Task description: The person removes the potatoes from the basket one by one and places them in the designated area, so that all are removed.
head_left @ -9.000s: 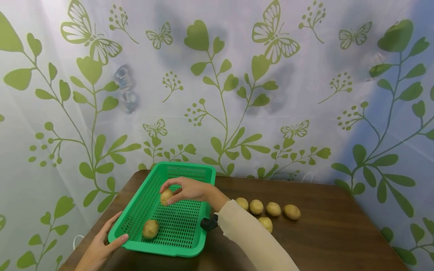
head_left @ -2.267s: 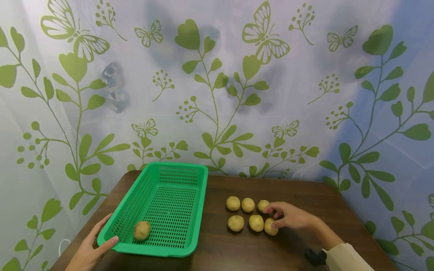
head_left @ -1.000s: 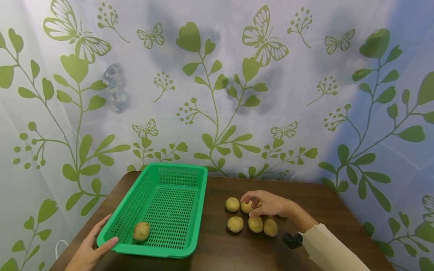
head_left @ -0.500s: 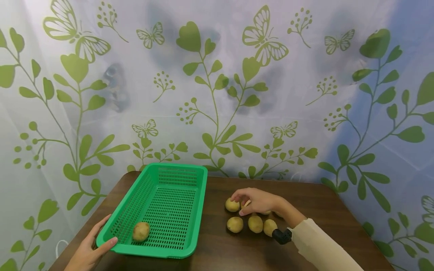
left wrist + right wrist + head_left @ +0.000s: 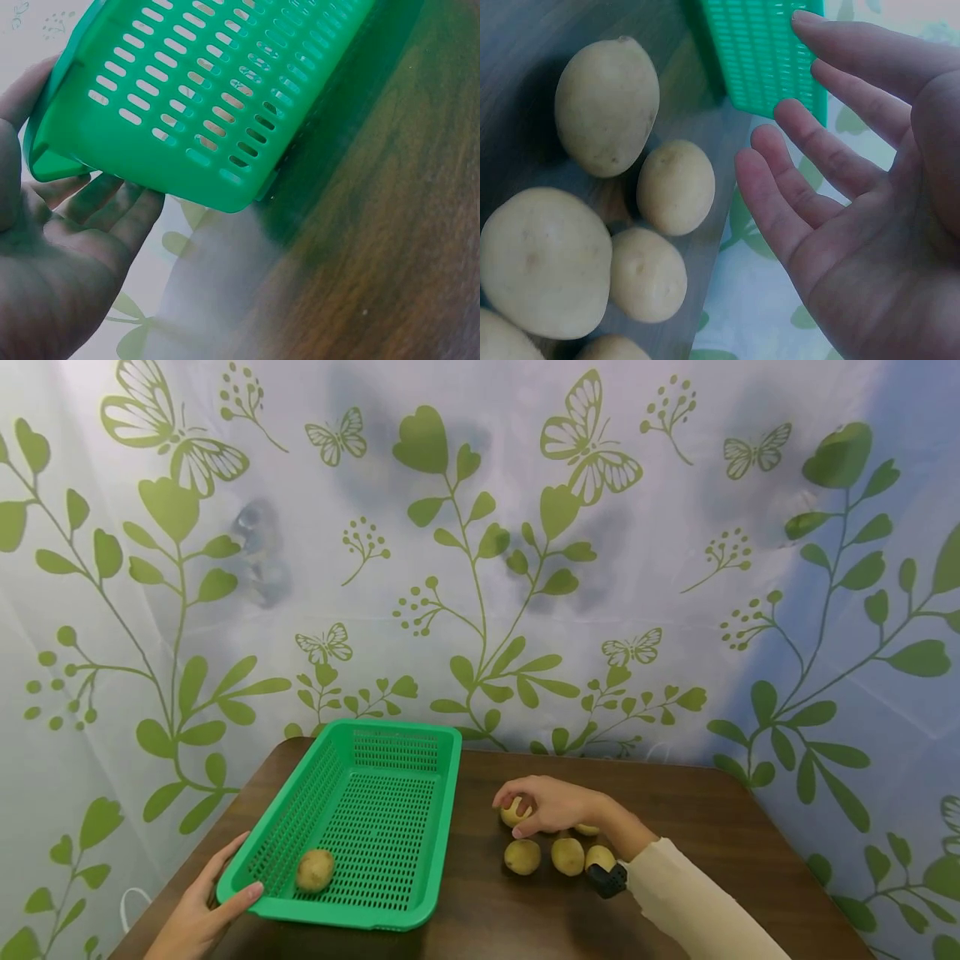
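Note:
My left hand (image 5: 204, 897) grips the near left corner of a green slotted plastic basket (image 5: 444, 827), thumb over the rim. In the left wrist view its fingers (image 5: 139, 217) lie under the outer edge. One potato (image 5: 315, 870) sits inside the basket, toward its near left. To the right of the basket, my right hand (image 5: 547, 806) hovers over potatoes on the table, fingertips over the back left potato (image 5: 513, 813), partly covering it. The right wrist view shows those fingers (image 5: 832, 161) spread, with nothing between them. In front lie a left potato (image 5: 522, 857) and a middle potato (image 5: 567, 857).
A front right potato (image 5: 598, 858) is partly behind the black wrist camera (image 5: 606, 881). Another potato (image 5: 587, 830) shows beneath the right hand. The dark wooden table (image 5: 480, 893) stands against a curtain (image 5: 480, 568) with green leaves and butterflies.
Nine seconds ago my right hand held a potato over the basket. Since then it has moved to the table potatoes and, lately, leftward along the back row. The left hand stays on the basket.

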{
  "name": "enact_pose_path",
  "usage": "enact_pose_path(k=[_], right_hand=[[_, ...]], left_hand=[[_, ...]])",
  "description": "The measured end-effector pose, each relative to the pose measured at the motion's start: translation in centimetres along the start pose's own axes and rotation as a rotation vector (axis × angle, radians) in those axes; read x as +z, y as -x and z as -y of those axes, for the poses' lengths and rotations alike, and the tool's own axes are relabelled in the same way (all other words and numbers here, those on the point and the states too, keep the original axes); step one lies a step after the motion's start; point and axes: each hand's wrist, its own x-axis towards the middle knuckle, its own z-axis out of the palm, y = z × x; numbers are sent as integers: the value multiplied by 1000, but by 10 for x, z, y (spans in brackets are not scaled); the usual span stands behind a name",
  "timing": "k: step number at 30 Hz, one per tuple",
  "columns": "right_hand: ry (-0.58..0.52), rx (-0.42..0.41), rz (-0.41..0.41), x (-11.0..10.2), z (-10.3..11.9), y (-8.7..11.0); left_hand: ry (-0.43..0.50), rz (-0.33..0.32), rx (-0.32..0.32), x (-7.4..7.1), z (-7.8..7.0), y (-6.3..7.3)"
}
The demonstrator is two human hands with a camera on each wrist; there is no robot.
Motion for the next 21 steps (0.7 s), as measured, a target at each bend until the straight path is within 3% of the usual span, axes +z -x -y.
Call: enact_pose_path(k=[21], right_hand=[[58,-13,58,0,23,-33]], left_hand=[[-52,-29,-18,2,-4,1]])
